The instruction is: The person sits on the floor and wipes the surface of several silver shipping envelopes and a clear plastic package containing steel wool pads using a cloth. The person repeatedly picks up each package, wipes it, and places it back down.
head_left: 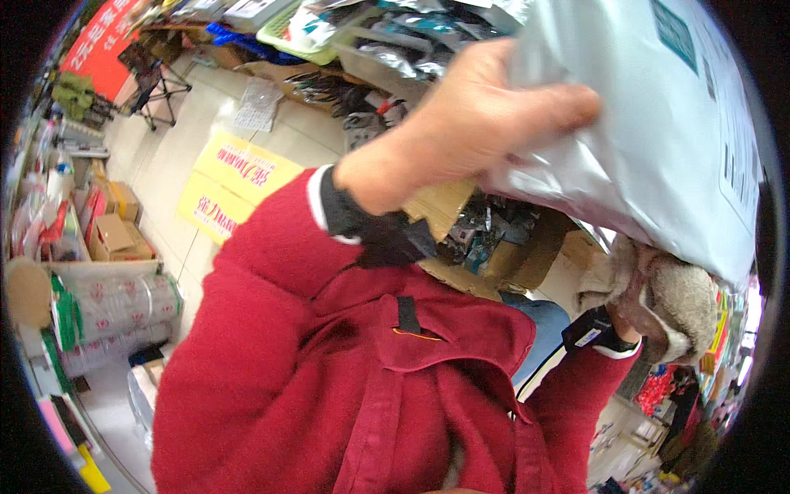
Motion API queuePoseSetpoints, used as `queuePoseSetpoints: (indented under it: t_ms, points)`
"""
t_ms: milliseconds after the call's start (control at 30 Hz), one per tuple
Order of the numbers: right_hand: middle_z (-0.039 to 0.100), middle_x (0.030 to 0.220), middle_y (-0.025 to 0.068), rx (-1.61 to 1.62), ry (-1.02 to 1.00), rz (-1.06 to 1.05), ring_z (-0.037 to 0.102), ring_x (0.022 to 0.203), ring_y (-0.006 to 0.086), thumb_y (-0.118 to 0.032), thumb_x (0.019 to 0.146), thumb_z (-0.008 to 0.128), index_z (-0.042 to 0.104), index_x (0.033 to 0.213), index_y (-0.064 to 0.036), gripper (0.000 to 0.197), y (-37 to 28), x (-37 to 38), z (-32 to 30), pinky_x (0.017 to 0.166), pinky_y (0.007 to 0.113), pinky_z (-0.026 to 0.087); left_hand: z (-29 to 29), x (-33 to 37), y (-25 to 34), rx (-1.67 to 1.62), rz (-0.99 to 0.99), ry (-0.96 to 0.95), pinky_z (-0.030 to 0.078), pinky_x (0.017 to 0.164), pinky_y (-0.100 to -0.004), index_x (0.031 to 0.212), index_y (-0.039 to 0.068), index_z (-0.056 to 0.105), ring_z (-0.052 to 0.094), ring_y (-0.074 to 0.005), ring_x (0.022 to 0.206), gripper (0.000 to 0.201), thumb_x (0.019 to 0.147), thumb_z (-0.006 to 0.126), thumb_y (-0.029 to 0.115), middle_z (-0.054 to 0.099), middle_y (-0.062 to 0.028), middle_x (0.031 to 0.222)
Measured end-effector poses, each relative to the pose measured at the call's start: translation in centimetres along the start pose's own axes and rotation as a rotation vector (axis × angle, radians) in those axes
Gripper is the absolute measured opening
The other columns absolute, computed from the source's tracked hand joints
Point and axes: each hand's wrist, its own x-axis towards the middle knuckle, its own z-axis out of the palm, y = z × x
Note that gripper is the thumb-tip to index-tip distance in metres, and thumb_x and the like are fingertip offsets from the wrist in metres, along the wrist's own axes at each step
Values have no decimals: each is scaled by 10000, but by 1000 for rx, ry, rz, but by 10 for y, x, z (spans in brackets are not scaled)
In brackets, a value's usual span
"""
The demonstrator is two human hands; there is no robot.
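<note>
My left hand (485, 111) grips the lower left edge of a large silver-grey plastic bag (642, 123), its thumb lying across the front. The bag is raised at the upper right and carries a dark green printed square and a white label. Under the bag's lower right corner is my right hand (627, 309), closed on a grey-beige fuzzy cloth (683, 309). The cloth bunches around this hand and hides most of its fingers. Below the bag stands an open cardboard box (514, 259) containing several small plastic-wrapped packets.
Bins (387, 62) of packaged goods line the far side. A flat yellow cardboard sheet (234, 185) and a clear plastic bag (257, 105) lie on the tiled floor. At left are cardboard boxes (115, 235) and wrapped rolls (123, 309); a folding stool (156, 86) stands farther off.
</note>
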Motion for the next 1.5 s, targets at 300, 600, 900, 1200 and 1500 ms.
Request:
queuePoseSetpoints:
  t_ms: [300,600,900,1200,1500]
  points:
    - [641,1119,92,617,-671,494,588,1017,209,-235,900,604,646,1075,-14,285,-14,24,209,942,343,462,-142,-168,147,511,73,629,508,815,-283,1266,-6,517,647,-156,940,409,977,529,284,650,-94,1107]
    - [637,1173,129,506,-1283,1016,607,1059,213,-223,813,753,615,1162,33,454,-24,-52,367,939,288,477,-216,-356,185,473,-81,1107,453,941,-320,1377,-14,394,584,-196,1087,584,934,612,297,580,-113,1252]
    - [633,1146,152,675,-1284,1413,629,985,175,-271,798,783,576,1188,77,562,86,-133,464,834,243,517,-326,-433,148,345,-343,1098,480,906,-317,1305,-41,476,612,-182,1024,502,928,629,254,623,-107,1185]
    - [521,1317,245,453,-1207,1313,514,1215,250,-273,845,723,19,1503,33,1011,97,-119,454,1045,330,380,-452,-492,108,245,-745,1047,505,866,-314,1313,-48,474,628,-180,975,521,895,663,199,629,-107,1159]
    - [479,1380,236,484,-1174,1314,504,1246,267,-332,862,705,-6,1525,-54,1012,89,-106,438,1072,341,366,-572,-466,124,1460,-1383,571,494,844,-441,1171,76,650,656,-338,938,350,852,651,219,687,-177,1017]
